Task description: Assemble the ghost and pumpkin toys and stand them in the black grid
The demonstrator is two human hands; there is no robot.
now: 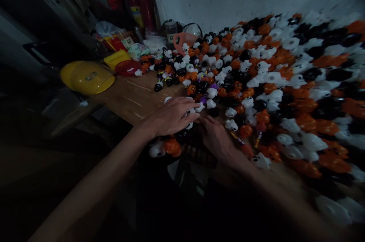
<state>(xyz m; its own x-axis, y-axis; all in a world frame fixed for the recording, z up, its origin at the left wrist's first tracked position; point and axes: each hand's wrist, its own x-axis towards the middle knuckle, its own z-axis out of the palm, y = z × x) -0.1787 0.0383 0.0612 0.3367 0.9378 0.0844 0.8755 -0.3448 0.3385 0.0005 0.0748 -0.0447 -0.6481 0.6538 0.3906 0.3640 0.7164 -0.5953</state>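
My left hand [173,115] is curled over a few small white ghost figures [200,107] near the front edge of the table. White pieces show between and under its fingers; the thumb is hidden. Close by on the right, my right hand [215,135] has its fingers bent in and the fingertips close to the left hand's. Whatever lies in its grasp is hidden by the hand and the dim light. Below my left wrist are an orange pumpkin figure [172,147] and a white figure [156,149]. A black piece [213,112] lies just beyond my right fingers.
A large heap of white, orange and black figures [268,67] covers the table's right and back. On the wooden table [128,91] at left are a yellow cap-shaped object [88,77] and a red dish [127,67]. Behind stand a pink basket [182,42] and fire extinguishers [145,10].
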